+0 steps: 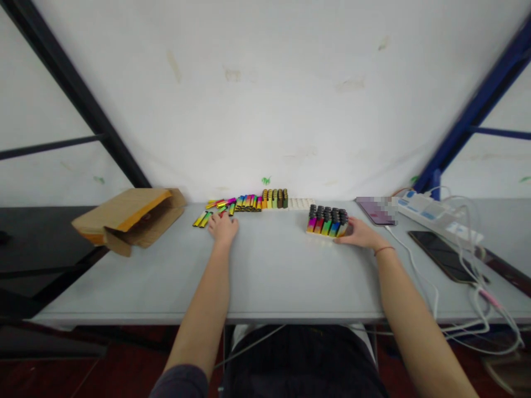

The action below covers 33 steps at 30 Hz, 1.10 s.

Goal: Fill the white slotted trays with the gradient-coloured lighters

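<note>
My left hand (223, 227) lies on the grey table (269, 271) with its fingers reaching into a loose row of rainbow-coloured lighters (232, 205); whether it grips one is hidden. My right hand (360, 232) is cupped against the right side of a tray of upright rainbow lighters with black tops (327, 220). Behind them stands a row of yellow and green lighters (274, 198) and a white empty tray (301, 203).
An open cardboard box (128, 218) lies on its side at the left. A phone (375, 210), a white power strip (431, 213), a dark phone (442, 254) and tangled white cables (477, 287) fill the right side. A white wall rises behind.
</note>
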{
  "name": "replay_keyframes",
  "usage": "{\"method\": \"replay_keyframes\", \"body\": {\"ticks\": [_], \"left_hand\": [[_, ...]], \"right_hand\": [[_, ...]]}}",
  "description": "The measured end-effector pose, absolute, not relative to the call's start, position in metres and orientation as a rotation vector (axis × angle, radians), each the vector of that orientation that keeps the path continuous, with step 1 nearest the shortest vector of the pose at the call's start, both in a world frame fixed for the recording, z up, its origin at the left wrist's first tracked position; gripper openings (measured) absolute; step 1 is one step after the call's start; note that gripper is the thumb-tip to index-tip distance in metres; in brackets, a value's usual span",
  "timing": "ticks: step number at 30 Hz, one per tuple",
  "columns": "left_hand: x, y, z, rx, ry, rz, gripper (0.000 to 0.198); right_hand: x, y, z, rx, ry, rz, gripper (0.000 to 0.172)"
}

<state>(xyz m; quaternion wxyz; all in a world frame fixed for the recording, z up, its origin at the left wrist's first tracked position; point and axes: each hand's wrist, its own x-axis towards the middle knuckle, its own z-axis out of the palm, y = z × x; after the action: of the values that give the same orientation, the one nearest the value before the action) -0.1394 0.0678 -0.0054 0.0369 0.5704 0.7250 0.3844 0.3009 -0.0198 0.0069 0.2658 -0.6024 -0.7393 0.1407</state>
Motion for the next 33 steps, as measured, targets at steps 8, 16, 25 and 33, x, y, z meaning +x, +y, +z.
{"method": "replay_keyframes", "body": {"ticks": [8, 16, 25, 33], "left_hand": [[-0.04, 0.059, 0.019, 2.638, 1.58, 1.034, 0.034], [0.079, 0.08, -0.003, 2.758, 1.392, 0.483, 0.055], [0.035, 0.014, 0.008, 2.942, 1.141, 0.322, 0.04], [-0.004, -0.01, 0.005, 2.961, 0.898, 0.408, 0.038]], "right_hand": [[0.321, -0.007, -0.008, -2.045, -1.7, 0.137, 0.047], [0.31, -0.003, -0.014, -2.169, -1.581, -0.033, 0.057], [0.326, 0.018, -0.009, -2.078, -1.596, 0.181, 0.057], [0.304, 0.046, -0.005, -1.999, -1.696, 0.261, 0.051]]}}
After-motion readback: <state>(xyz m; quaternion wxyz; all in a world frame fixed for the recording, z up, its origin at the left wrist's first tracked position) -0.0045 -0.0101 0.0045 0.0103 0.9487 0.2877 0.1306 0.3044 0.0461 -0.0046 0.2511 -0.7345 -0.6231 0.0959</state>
